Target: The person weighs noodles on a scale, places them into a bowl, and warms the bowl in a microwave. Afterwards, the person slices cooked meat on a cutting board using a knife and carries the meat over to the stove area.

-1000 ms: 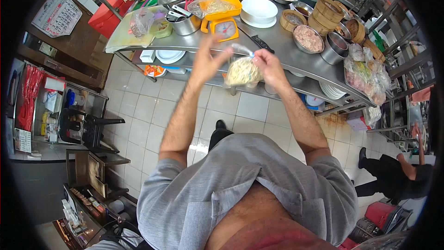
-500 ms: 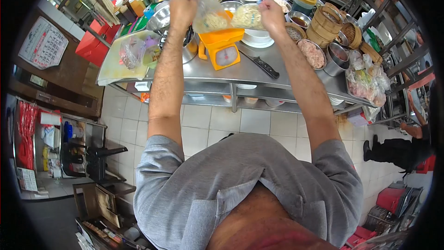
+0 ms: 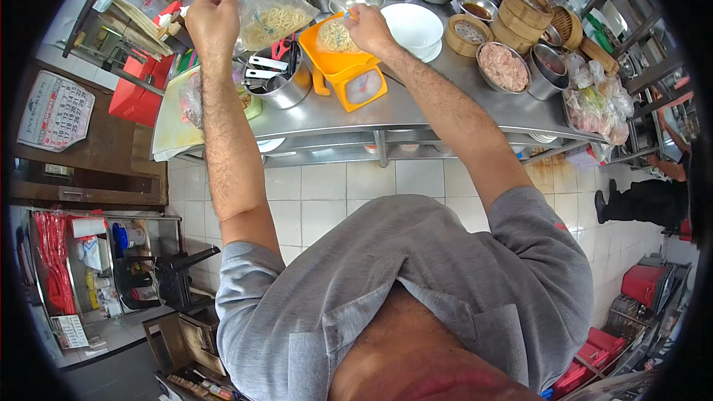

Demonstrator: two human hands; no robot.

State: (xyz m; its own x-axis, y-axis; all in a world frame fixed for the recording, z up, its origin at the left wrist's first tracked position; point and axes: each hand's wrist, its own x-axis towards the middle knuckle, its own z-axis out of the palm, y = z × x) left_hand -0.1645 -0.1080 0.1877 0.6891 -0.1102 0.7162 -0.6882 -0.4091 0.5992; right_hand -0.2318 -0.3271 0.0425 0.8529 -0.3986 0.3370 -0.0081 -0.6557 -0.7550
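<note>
My left hand [image 3: 213,24] is closed on the top of a clear plastic bag of noodles [image 3: 276,24], held up left of an orange kitchen scale [image 3: 362,90]. In my right hand [image 3: 370,30] is the gathered top of a smaller bag of noodles [image 3: 336,37]. This smaller bag sits in or just above the scale's orange tray [image 3: 331,65]; I cannot tell whether it rests there. A white bowl [image 3: 413,28] stands right of my right hand. Left of the scale is a steel pot [image 3: 291,89] with white-handled utensils in it.
Right of the white bowl are bamboo steamers [image 3: 522,18], a bowl of raw minced meat [image 3: 504,68] and bagged food [image 3: 600,96]. Several bowls line the back of the steel table [image 3: 445,108]. A cutting board [image 3: 174,115] lies at the left. Another person [image 3: 646,197] is at the far right.
Both hands have moved left, each with its bag of noodles. The smaller bag has come down to the scale's tray. The view has shifted, and my right forearm now covers most of the knife.
</note>
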